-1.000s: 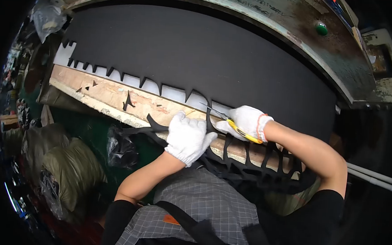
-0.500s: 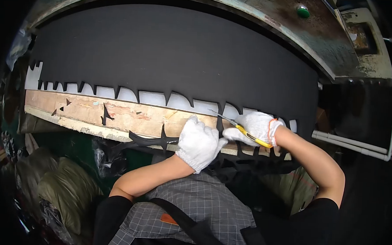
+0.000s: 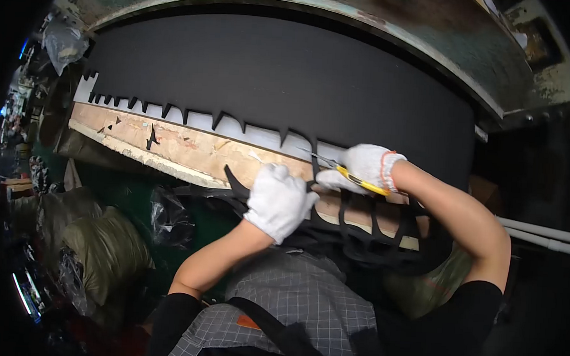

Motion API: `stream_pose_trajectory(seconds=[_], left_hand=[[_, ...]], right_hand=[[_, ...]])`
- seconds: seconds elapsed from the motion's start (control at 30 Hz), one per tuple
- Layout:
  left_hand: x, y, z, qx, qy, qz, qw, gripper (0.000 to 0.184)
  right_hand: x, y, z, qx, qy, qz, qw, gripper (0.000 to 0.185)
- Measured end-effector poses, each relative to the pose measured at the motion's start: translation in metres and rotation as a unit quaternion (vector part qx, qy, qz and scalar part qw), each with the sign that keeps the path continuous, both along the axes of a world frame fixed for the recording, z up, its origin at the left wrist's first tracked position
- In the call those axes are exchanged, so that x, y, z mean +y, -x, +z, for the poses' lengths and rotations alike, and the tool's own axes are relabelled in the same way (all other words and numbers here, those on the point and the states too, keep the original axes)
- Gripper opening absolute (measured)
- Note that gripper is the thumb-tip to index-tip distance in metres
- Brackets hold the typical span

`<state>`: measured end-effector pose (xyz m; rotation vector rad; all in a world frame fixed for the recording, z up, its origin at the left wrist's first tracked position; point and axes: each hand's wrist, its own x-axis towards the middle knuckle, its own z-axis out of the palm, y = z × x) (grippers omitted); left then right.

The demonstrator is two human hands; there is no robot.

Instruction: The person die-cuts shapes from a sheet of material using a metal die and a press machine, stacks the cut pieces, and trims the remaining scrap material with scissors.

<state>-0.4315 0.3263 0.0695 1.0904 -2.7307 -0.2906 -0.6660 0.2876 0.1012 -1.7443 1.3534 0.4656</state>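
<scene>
My left hand (image 3: pixel 277 203), in a white knitted glove, is closed on a black cut-out offcut (image 3: pixel 234 182) whose curved strips trail to either side. Yellow-handled scissors (image 3: pixel 361 181) are gripped in my gloved right hand (image 3: pixel 371 164), their metal blades pointing left beside the cut edge of a large black sheet (image 3: pixel 271 74). That edge has a row of curved teeth, with a pale layer showing in the notches. Under both hands lies a worn wooden board (image 3: pixel 190 141). My fingertips are partly hidden.
Small black scraps (image 3: pixel 152 137) lie on the board. A green-grey metal machine beam (image 3: pixel 320 6) runs behind the sheet. White pipes (image 3: pixel 543 235) are at the right, and olive sacks (image 3: pixel 110 246) and a dark plastic bag (image 3: pixel 170 217) are at the lower left.
The view has turned and shifted, so the board slants more. My left hand has pulled the black offcut toward me, and the scissors in my right hand stay near the cut edge.
</scene>
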Motion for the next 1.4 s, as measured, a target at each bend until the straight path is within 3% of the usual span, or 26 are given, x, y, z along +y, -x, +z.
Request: stream_pose_trajectory(seconds=[0.03, 0.1, 0.17, 0.2, 0.23, 0.3, 0.33, 0.37, 0.4, 0.47, 0.53, 0.6, 0.63, 0.67, 0.7, 0.77, 0.8, 0.87, 0.9, 0.93, 1.1, 1.13, 1.17, 1.23, 1.37, 1.4], left_hand=[[0.004, 0.002, 0.003, -0.017, -0.007, 0.027, 0.999, 0.038], [0.012, 0.006, 0.013, -0.056, -0.041, 0.080, 0.994, 0.040], [0.021, 0.025, 0.027, 0.059, 0.105, 0.084, 0.989, 0.051], [0.024, 0.035, 0.027, 0.066, 0.086, 0.057, 0.992, 0.057], [0.024, 0.048, 0.024, 0.071, 0.067, 0.028, 0.995, 0.063], [0.027, 0.061, -0.002, 0.056, 0.079, 0.024, 0.995, 0.050], [0.027, 0.066, -0.006, -0.004, 0.017, 0.023, 1.000, 0.044], [0.025, 0.071, -0.008, -0.062, -0.044, 0.021, 0.997, 0.040], [0.027, 0.070, -0.008, -0.003, 0.044, 0.009, 0.999, 0.040], [0.033, 0.072, -0.005, 0.010, 0.037, 0.022, 0.999, 0.039], [0.034, 0.072, -0.006, 0.002, 0.006, 0.036, 0.999, 0.036], [0.038, 0.072, 0.007, 0.011, 0.008, 0.036, 0.999, 0.038], [0.040, 0.072, 0.014, 0.013, 0.010, 0.047, 0.999, 0.043], [0.038, 0.080, 0.019, 0.065, 0.036, 0.053, 0.996, 0.057], [0.034, 0.088, 0.016, 0.067, 0.032, 0.054, 0.996, 0.057], [0.028, 0.103, 0.006, 0.113, -0.007, -0.058, 0.992, 0.063], [0.030, 0.111, -0.013, 0.082, -0.006, -0.066, 0.994, 0.052], [0.032, 0.116, -0.006, 0.013, -0.042, -0.095, 0.995, 0.045], [0.032, 0.119, -0.004, -0.059, -0.074, -0.119, 0.988, 0.042], [0.033, 0.119, -0.006, -0.010, -0.019, -0.124, 0.992, 0.039], [0.043, 0.118, 0.002, 0.015, 0.014, -0.131, 0.991, 0.037], [0.045, 0.116, 0.003, 0.023, -0.011, -0.131, 0.991, 0.036], [0.046, 0.115, 0.006, 0.032, -0.036, -0.131, 0.990, 0.035], [0.051, 0.119, 0.010, 0.043, -0.019, -0.120, 0.992, 0.034], [0.053, 0.157, 0.000, 0.222, 0.014, -0.126, 0.967, 0.031], [0.056, 0.164, -0.013, 0.119, -0.017, -0.154, 0.981, 0.030]], right_hand=[[0.011, 0.002, 0.006, 0.020, 0.061, 0.027, 0.998, 0.070], [0.037, 0.018, 0.000, -0.022, 0.134, -0.056, 0.989, 0.067], [0.055, 0.050, 0.017, -0.032, 0.172, -0.055, 0.983, 0.066], [0.063, 0.066, 0.025, -0.047, 0.204, -0.059, 0.976, 0.065], [0.065, 0.079, 0.032, -0.020, 0.185, -0.032, 0.982, 0.065], [0.058, 0.091, 0.031, 0.069, 0.001, 0.002, 0.998, 0.065], [0.062, 0.097, 0.018, 0.020, 0.006, -0.009, 1.000, 0.065], [0.056, 0.095, 0.003, 0.002, 0.027, 0.072, 0.997, 0.062], [0.052, 0.100, -0.004, 0.002, 0.005, 0.044, 0.999, 0.060], [0.038, 0.071, 0.006, 0.031, -0.079, -0.005, 0.996, 0.053], [0.043, 0.078, -0.036, -0.020, 0.031, -0.042, 0.998, 0.055], [0.060, 0.063, 0.012, 0.000, 0.066, -0.046, 0.997, 0.050], [0.074, 0.084, -0.023, -0.070, 0.161, -0.020, 0.984, 0.048], [0.086, 0.094, -0.004, -0.059, 0.173, -0.049, 0.982, 0.056], [0.095, 0.102, 0.017, -0.049, 0.187, -0.078, 0.978, 0.064], [0.111, 0.132, 0.026, -0.023, 0.174, -0.138, 0.975, 0.065], [0.121, 0.144, 0.026, -0.028, 0.156, -0.145, 0.977, 0.064], [0.125, 0.153, 0.024, 0.002, -0.003, -0.146, 0.989, 0.074], [0.125, 0.152, 0.022, 0.037, -0.037, -0.090, 0.995, 0.071], [0.123, 0.146, 0.026, 0.068, -0.070, -0.030, 0.995, 0.068], [0.100, 0.121, -0.004, 0.052, 0.050, -0.003, 0.997, 0.070], [0.103, 0.111, 0.010, 0.063, -0.003, -0.088, 0.994, 0.066], [0.120, 0.115, 0.007, 0.037, 0.095, -0.097, 0.990, 0.066], [0.138, 0.136, 0.025, 0.025, 0.088, -0.143, 0.986, 0.080], [0.165, 0.184, 0.042, 0.116, 0.075, -0.142, 0.980, 0.075], [0.166, 0.186, 0.042, 0.129, 0.031, -0.112, 0.985, 0.080]])
